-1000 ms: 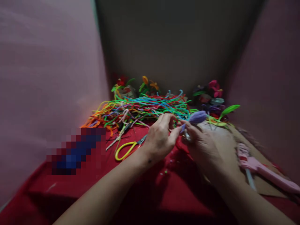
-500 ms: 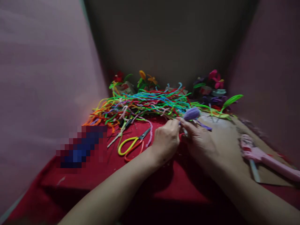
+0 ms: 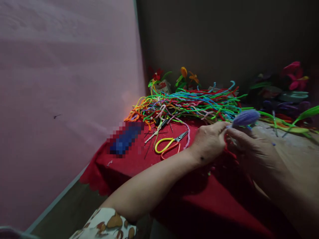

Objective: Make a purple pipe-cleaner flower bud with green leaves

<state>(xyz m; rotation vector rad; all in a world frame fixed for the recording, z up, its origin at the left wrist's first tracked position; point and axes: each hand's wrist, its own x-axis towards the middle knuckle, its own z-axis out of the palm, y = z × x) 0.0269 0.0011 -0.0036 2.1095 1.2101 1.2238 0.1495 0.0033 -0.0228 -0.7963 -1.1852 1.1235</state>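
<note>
A purple fuzzy bud of pipe cleaner (image 3: 246, 118) stands above my two hands. My left hand (image 3: 210, 141) is closed, its fingertips pinched at the bud's base. Against it, my right hand (image 3: 251, 147) is closed round the lower end, where the stem is mostly hidden by the fingers. Left of my left hand lie scissors (image 3: 171, 145) with one yellow and one red handle, on the red cloth (image 3: 139, 169). A pink pipe cleaner (image 3: 188, 132) curls beside the blades.
A big heap of coloured pipe cleaners (image 3: 194, 103) spans the back of the table. Behind it stand pipe-cleaner flowers, orange (image 3: 183, 72) and pink (image 3: 295, 76). A blurred-out blue item (image 3: 126, 139) lies at left. A pink wall (image 3: 62, 99) borders the left side.
The view has swung left, so everything sits further right in the picture. The pink glue gun is out of sight. Both hands keep hold of the purple bud, which now tilts more to the right.
</note>
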